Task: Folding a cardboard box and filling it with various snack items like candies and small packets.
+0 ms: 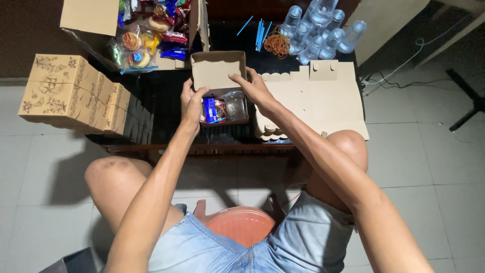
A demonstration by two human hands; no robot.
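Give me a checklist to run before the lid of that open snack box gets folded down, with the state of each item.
1. Left hand on the snack box edge: ok.
2. Right hand gripping the raised lid: ok.
3. Water cup and blue packet inside: ok.
4. Contents sit below the rim: cannot tell.
5. Flat box blanks beside the box, clear of the lid: ok.
6. Straw packed: cannot tell.
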